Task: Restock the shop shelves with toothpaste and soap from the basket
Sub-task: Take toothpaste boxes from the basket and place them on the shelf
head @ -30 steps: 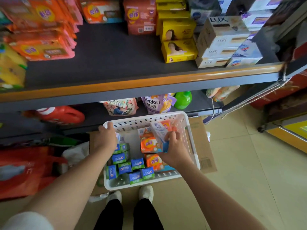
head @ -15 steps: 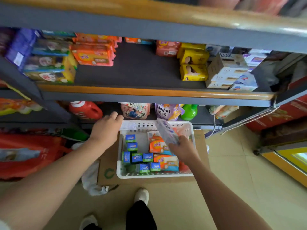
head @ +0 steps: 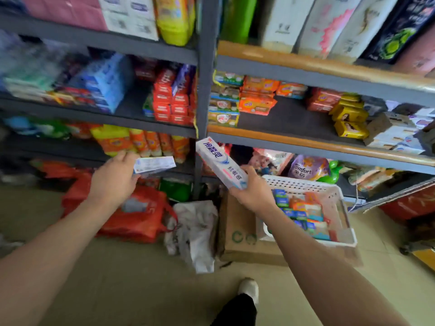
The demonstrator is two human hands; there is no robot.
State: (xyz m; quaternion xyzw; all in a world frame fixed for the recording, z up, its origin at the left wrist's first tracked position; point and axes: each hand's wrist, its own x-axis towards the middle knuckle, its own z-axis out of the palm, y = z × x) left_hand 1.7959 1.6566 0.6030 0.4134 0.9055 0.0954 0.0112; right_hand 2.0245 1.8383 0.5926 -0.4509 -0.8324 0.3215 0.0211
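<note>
— While the basket [head: 339,198] was reached into half a second ago, what is held now?

— A white toothpaste box [head: 221,164] is gripped by the right hand [head: 253,192], raised before the upright post [head: 203,102]. A second, smaller box [head: 154,164] is pinched by the left hand [head: 113,177], which was empty and flat over the basket rim earlier.

— And the basket?

— It is seen on the cardboard carton [head: 237,234], right of both hands, soap packs left inside. More shelving is now taken in.
</note>
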